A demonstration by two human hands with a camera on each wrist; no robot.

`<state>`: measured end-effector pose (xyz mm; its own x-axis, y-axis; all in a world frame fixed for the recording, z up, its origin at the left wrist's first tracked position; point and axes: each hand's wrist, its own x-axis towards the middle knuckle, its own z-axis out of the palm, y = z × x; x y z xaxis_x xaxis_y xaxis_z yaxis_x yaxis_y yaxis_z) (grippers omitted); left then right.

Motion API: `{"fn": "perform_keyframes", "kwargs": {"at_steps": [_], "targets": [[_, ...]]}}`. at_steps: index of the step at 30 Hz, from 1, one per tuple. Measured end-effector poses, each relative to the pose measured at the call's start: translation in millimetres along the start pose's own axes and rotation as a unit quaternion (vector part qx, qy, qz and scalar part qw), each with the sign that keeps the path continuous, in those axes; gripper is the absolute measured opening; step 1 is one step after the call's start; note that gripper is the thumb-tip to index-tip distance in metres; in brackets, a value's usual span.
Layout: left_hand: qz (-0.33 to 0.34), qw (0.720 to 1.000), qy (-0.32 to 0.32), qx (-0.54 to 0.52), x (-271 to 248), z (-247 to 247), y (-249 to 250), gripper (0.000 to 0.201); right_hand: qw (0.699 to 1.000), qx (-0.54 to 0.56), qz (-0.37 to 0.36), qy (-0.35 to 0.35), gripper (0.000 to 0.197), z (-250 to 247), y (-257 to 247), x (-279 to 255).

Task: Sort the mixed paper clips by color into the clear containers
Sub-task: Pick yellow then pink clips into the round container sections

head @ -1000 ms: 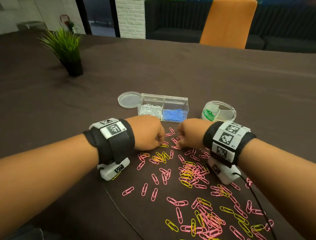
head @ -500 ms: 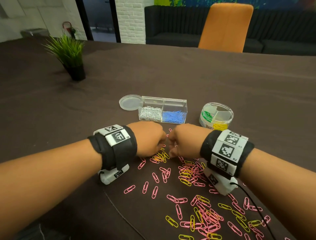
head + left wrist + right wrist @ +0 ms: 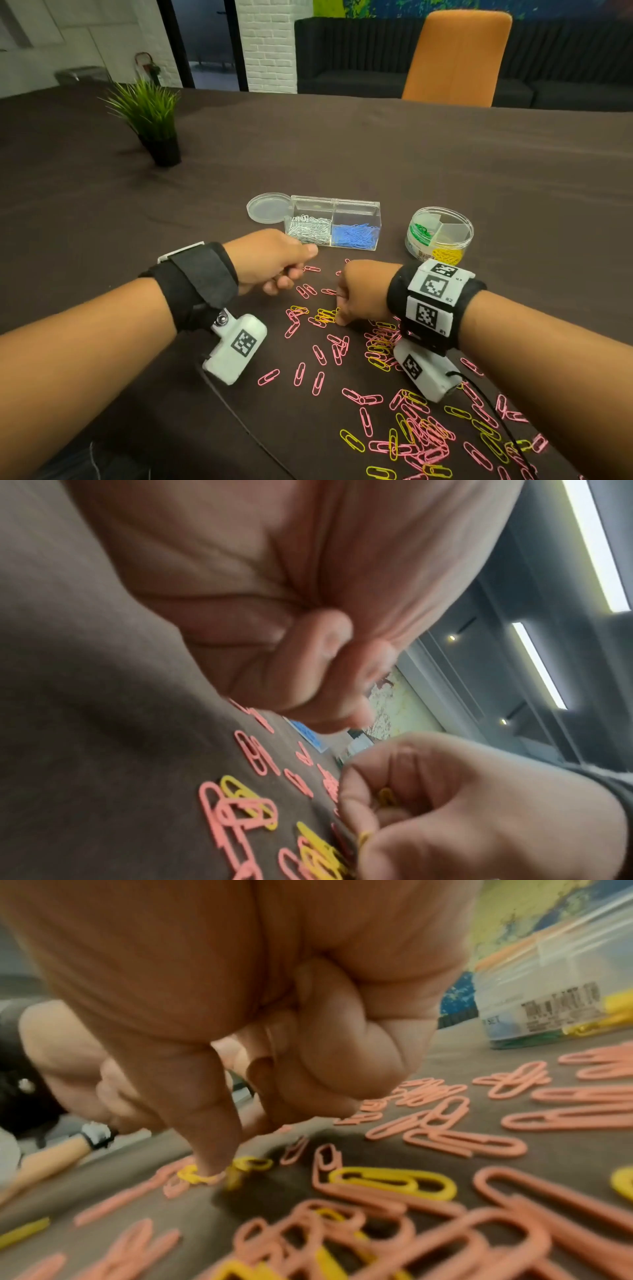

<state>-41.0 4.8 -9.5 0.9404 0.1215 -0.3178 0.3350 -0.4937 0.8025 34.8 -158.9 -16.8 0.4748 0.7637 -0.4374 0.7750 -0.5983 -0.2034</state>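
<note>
Pink and yellow paper clips [image 3: 373, 346] lie scattered on the dark table. My right hand [image 3: 342, 310] is curled with its fingertip pressed on a small cluster of yellow clips [image 3: 325, 315]; the left wrist view shows a yellow clip [image 3: 387, 796] tucked inside its fingers. My left hand [image 3: 284, 277] hovers as a closed fist just left of it, and no clip shows in it [image 3: 308, 669]. Behind both hands stands a clear two-part box [image 3: 334, 205] with silver clips [image 3: 308, 229] and blue clips [image 3: 354, 234]. A round clear tub [image 3: 469, 233] holds green and yellow clips.
A round clear lid [image 3: 269, 207] lies beside the box on its left. A small potted plant [image 3: 150, 120] stands far left, and an orange chair [image 3: 455, 58] is at the far table edge. A black cable [image 3: 493, 407] trails from my right wrist camera.
My left hand has lifted and rolled outward, drawing away from the right hand. My right hand has dropped slightly nearer me onto the yellow clips.
</note>
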Motion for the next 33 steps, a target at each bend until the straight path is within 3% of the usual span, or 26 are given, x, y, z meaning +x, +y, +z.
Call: {"fn": "perform_keyframes", "kwargs": {"at_steps": [2, 5, 8, 10, 11, 13, 15, 20, 24, 28, 31, 33], "targets": [[-0.002, 0.999, -0.033, 0.008, 0.4, 4.2, 1.6, 0.021, 1.000, 0.018, 0.000, 0.000, 0.020, -0.9, 5.1, -4.3], [0.048, 0.977, -0.045, 0.201, 2.3, 8.2, 4.6, 0.017, 0.982, 0.187, 0.026, 0.018, 0.016, -5.1, 20.5, -15.1], [0.061, 0.938, -0.053, 0.337, 2.0, 17.3, 10.7, 0.012, 0.889, 0.452, 0.057, 0.055, 0.018, -10.7, 37.5, -27.6], [0.067, 0.919, -0.050, 0.384, 3.6, 23.9, 13.4, 0.012, 0.859, 0.504, 0.054, 0.070, 0.021, -10.9, 40.1, -30.4], [0.071, 0.912, -0.049, 0.402, 4.3, 26.3, 15.5, 0.011, 0.882, 0.462, 0.051, 0.079, 0.020, -10.2, 37.8, -29.4], [0.075, 0.902, -0.049, 0.422, 3.1, 27.8, 19.3, 0.007, 0.961, 0.261, 0.033, 0.089, 0.015, -7.7, 29.0, -24.5], [0.074, 0.901, -0.055, 0.425, 2.2, 26.6, 19.6, 0.007, 0.992, 0.098, -0.006, 0.085, 0.013, -3.5, 16.3, -19.7], [0.063, 0.935, -0.041, 0.347, 0.4, 10.9, 10.7, 0.003, 0.999, -0.032, -0.008, 0.026, 0.020, 3.7, -1.3, -8.7], [0.040, 0.967, -0.032, 0.250, 3.9, 1.1, 6.1, 0.009, 0.999, 0.023, -0.016, 0.041, 0.018, 1.6, 7.2, -11.2], [0.002, 0.993, 0.006, 0.114, 17.1, 1.1, 23.9, 0.013, 0.987, 0.082, 0.002, 0.139, 0.015, -27.1, 47.0, -30.2], [0.042, 0.989, 0.041, 0.135, 33.5, 9.6, 52.2, 0.014, 0.974, 0.005, 0.059, 0.220, 0.010, -62.2, 97.7, -44.4], [0.071, 0.984, 0.050, 0.156, 45.2, 20.2, 71.5, 0.014, 0.970, -0.047, 0.113, 0.212, 0.005, -79.3, 125.4, -50.3]]}}
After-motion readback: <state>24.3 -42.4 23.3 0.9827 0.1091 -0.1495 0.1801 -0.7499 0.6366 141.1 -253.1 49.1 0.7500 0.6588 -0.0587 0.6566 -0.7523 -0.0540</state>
